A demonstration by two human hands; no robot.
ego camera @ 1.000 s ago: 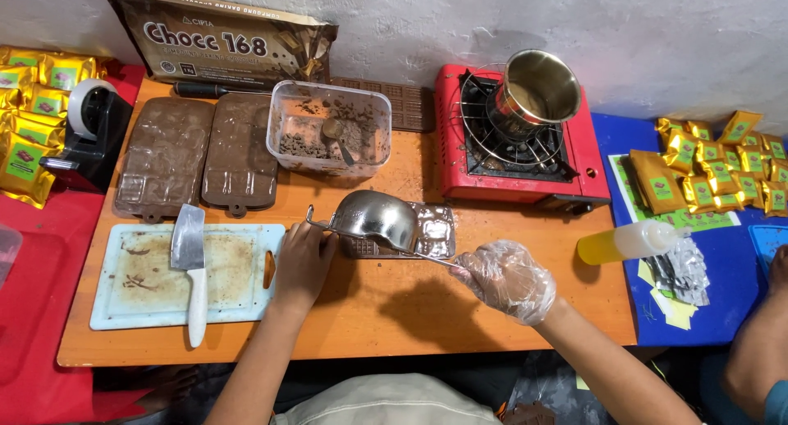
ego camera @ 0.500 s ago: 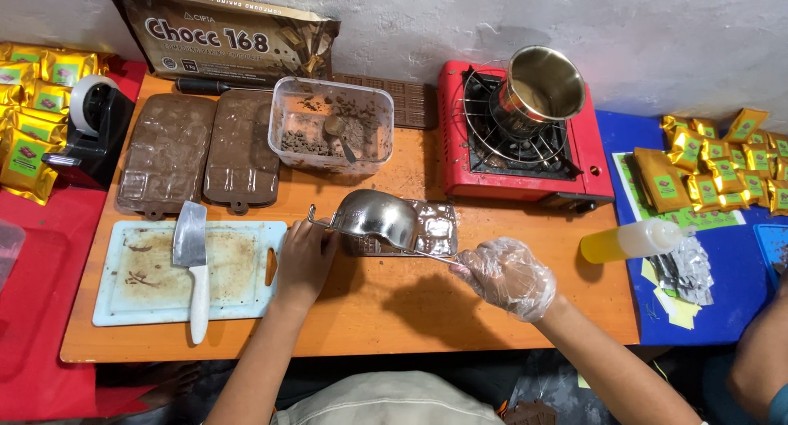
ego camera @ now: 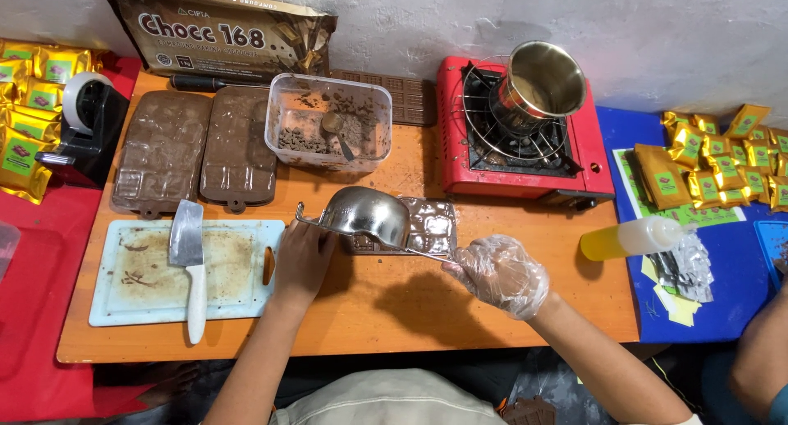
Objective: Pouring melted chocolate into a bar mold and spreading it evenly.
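Note:
My left hand (ego camera: 301, 259) grips the handle side of a small steel bowl (ego camera: 366, 214), which is tipped over a clear plastic chocolate mould (ego camera: 433, 227) on the orange table (ego camera: 410, 302). My right hand (ego camera: 501, 273), in a clear plastic glove, holds a thin metal tool whose tip reaches under the bowl's rim. What passes from bowl to mould is hidden by the bowl.
A white cutting board (ego camera: 139, 281) with a cleaver (ego camera: 189, 265) lies at left. Two brown moulds (ego camera: 197, 150), a tub of chocolate bits (ego camera: 328, 125), a red gas stove (ego camera: 525, 137) with a steel pot (ego camera: 538, 84), a yellow squeeze bottle (ego camera: 632, 238), gold packets (ego camera: 722, 158), another person's arm (ego camera: 759, 359).

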